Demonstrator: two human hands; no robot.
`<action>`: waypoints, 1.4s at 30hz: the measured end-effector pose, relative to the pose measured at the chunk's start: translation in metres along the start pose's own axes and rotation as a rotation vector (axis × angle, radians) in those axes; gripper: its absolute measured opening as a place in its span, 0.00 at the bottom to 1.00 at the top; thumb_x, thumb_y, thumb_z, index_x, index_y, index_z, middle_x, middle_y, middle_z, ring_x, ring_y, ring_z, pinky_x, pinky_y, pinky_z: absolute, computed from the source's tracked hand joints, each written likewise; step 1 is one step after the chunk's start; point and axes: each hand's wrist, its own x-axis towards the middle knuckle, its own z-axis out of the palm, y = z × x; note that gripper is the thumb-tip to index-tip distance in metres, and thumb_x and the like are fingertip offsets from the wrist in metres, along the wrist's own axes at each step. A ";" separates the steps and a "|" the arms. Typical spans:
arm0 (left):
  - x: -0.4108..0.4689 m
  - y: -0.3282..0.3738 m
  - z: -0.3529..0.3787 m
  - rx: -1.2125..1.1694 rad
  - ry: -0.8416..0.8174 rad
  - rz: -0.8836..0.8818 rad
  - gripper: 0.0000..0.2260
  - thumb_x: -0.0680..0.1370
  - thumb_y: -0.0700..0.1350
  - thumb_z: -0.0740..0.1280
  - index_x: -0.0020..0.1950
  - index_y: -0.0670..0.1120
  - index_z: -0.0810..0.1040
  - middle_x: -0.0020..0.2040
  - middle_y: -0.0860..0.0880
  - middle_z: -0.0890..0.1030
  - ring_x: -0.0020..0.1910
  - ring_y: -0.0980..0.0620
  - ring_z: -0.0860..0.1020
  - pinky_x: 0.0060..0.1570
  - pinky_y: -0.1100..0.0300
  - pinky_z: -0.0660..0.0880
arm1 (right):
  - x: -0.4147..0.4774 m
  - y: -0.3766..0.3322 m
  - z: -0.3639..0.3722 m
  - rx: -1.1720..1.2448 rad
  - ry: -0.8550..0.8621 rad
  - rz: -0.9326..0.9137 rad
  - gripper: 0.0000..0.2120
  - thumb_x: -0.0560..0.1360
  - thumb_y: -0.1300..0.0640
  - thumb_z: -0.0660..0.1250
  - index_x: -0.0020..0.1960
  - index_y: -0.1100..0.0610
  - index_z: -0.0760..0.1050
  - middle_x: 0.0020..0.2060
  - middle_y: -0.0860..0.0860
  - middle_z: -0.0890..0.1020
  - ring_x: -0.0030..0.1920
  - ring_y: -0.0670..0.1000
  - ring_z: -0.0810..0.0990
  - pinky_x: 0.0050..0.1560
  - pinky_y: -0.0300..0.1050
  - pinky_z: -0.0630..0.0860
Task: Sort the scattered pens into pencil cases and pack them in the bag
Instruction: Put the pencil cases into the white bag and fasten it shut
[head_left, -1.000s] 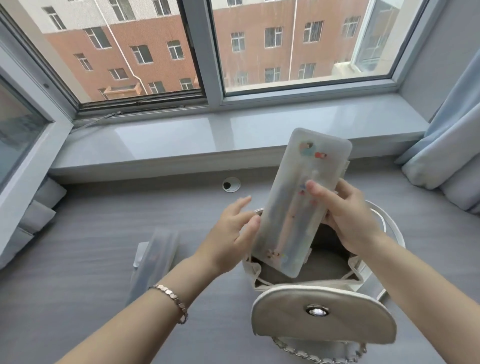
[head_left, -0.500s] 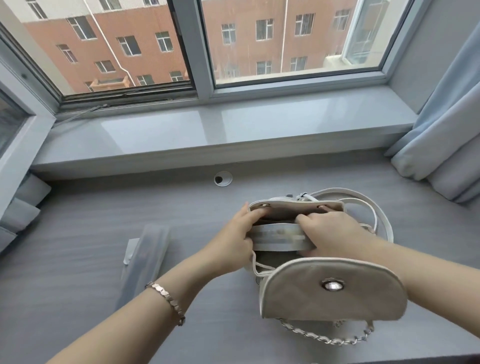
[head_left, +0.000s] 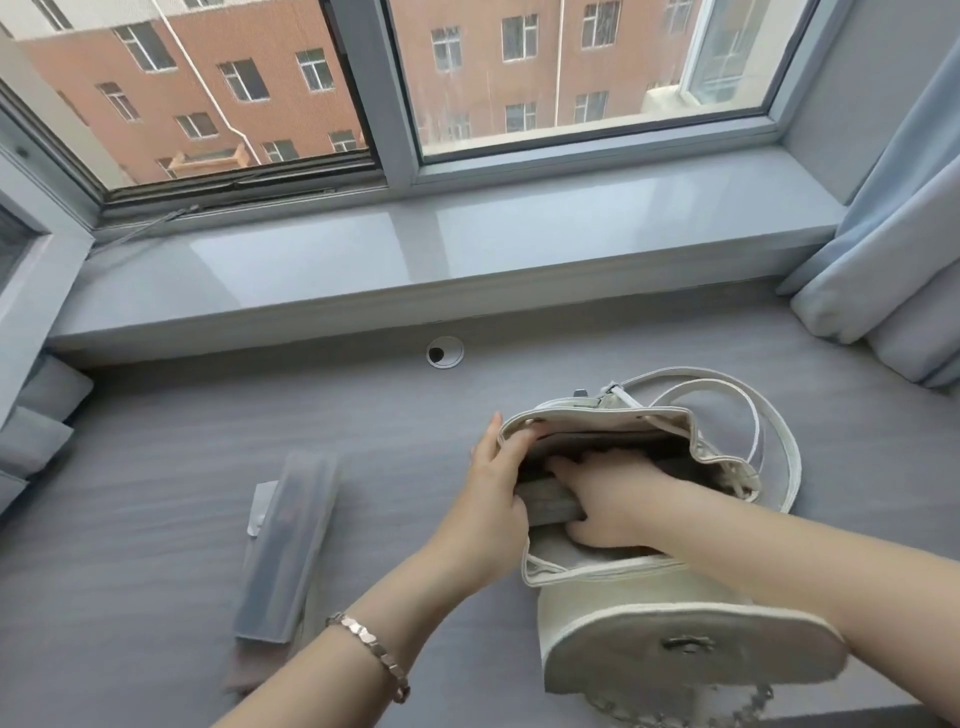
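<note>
Pencil case sits inside bag, right hand gripping.

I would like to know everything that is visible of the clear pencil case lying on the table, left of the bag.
The pencil case is a long, narrow box of frosted, half-clear plastic. It lies flat on the grey table, left of the white bag and apart from it. Dark, blurred shapes show inside. A small pale piece sticks out at its left edge. No hand touches it.
</note>
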 end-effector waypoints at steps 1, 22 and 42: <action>0.002 0.000 0.001 -0.004 0.011 0.000 0.36 0.68 0.24 0.49 0.72 0.48 0.62 0.77 0.48 0.48 0.77 0.53 0.44 0.67 0.72 0.43 | -0.004 0.001 0.002 -0.051 -0.008 0.054 0.31 0.74 0.43 0.59 0.72 0.54 0.54 0.62 0.59 0.73 0.59 0.60 0.74 0.57 0.52 0.72; -0.015 -0.122 -0.086 0.613 0.277 -0.762 0.36 0.74 0.54 0.66 0.75 0.42 0.53 0.75 0.35 0.55 0.75 0.39 0.54 0.71 0.48 0.54 | -0.022 -0.006 -0.037 0.601 0.080 -0.017 0.17 0.76 0.45 0.56 0.60 0.52 0.72 0.59 0.48 0.78 0.59 0.50 0.75 0.61 0.47 0.70; -0.006 0.067 -0.007 0.324 0.072 0.095 0.40 0.68 0.58 0.71 0.74 0.50 0.55 0.61 0.49 0.68 0.61 0.51 0.67 0.61 0.58 0.67 | -0.038 0.015 -0.052 1.717 0.106 0.126 0.07 0.72 0.56 0.69 0.48 0.57 0.80 0.41 0.52 0.86 0.40 0.48 0.84 0.39 0.41 0.80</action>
